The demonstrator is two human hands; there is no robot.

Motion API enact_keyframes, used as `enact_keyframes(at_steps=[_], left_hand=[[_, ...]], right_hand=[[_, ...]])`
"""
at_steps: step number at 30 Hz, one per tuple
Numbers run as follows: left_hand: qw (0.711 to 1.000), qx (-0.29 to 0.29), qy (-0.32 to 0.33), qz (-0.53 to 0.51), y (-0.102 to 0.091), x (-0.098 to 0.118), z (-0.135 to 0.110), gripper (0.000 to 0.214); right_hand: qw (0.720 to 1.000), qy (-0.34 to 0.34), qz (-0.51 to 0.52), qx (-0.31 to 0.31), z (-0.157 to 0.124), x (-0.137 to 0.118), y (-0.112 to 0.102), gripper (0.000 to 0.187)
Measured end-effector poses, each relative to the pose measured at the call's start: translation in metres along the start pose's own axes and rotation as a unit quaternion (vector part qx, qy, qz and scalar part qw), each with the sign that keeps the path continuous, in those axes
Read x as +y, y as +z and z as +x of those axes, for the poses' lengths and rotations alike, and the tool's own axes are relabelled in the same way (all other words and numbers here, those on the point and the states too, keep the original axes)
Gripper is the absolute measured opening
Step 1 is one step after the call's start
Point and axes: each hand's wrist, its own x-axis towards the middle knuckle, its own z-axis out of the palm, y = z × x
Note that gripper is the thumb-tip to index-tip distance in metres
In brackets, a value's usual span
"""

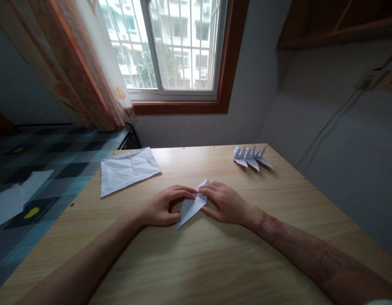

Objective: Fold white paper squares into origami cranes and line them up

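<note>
A folded piece of white paper (pixel 192 207), narrow and pointed at its near end, lies at the middle of the wooden table between my hands. My left hand (pixel 165 206) grips its left side, the fingertips on top and the thumb at the lower left edge. From the right, my right hand (pixel 221 202) holds the far right part, its fingers bent over the upper edge and the thumb against the lower edge. The fingers cover part of the upper folds.
Creased white paper (pixel 130 170) lies at the table's back left. Several folded paper cranes (pixel 250 157) stand in a row at the back right. Left of the table (pixel 196 262) is a bed with a checked sheet (pixel 60 146) and loose white paper (pixel 19 197). A window is behind.
</note>
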Motion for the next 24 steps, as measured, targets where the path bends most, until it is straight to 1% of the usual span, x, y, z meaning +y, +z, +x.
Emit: enact_keyframes(at_steps=[4, 6, 7, 10, 12, 13, 15, 17, 19, 21, 24], left_hand=[[1.0, 0.001, -0.009, -0.022, -0.001, -0.002, 0.0, 0.067], [0.999, 0.002, -0.012, -0.033, -0.002, 0.0, 0.001, 0.067], [0.999, 0.003, -0.015, -0.039, -0.003, 0.001, 0.001, 0.066], [0.998, 0.015, -0.021, -0.054, -0.004, 0.004, 0.003, 0.058], [0.998, 0.029, -0.023, -0.055, -0.002, 0.007, 0.005, 0.049], [0.997, 0.04, -0.025, -0.058, 0.0, 0.009, 0.006, 0.043], [0.993, 0.068, -0.043, -0.083, 0.007, 0.014, 0.01, 0.033], [0.979, 0.111, -0.08, -0.152, 0.016, 0.018, 0.013, 0.032], [0.954, 0.147, -0.126, -0.23, 0.024, 0.021, 0.016, 0.035], [0.932, 0.165, -0.155, -0.282, 0.029, 0.02, 0.018, 0.037], [0.911, 0.19, -0.182, -0.316, 0.028, 0.016, 0.019, 0.041]], right_hand=[[0.999, -0.022, -0.004, 0.023, 0.0, 0.008, 0.006, 0.021], [0.999, -0.027, 0.008, 0.04, 0.0, 0.011, 0.007, 0.015], [0.999, -0.017, 0.017, 0.048, 0.0, 0.012, 0.007, 0.014], [0.995, 0.059, 0.05, 0.069, -0.003, 0.013, 0.007, 0.015], [0.986, 0.117, 0.089, 0.084, -0.004, 0.012, 0.005, 0.017], [0.98, 0.134, 0.118, 0.088, -0.005, 0.012, 0.005, 0.018], [0.968, 0.147, 0.186, 0.087, -0.006, 0.011, 0.003, 0.018], [0.956, 0.144, 0.244, 0.08, -0.007, 0.01, 0.002, 0.02], [0.948, 0.138, 0.273, 0.085, -0.008, 0.009, 0.002, 0.03], [0.946, 0.131, 0.278, 0.099, -0.008, 0.008, 0.003, 0.04], [0.951, 0.113, 0.264, 0.119, -0.009, 0.008, 0.003, 0.049]])
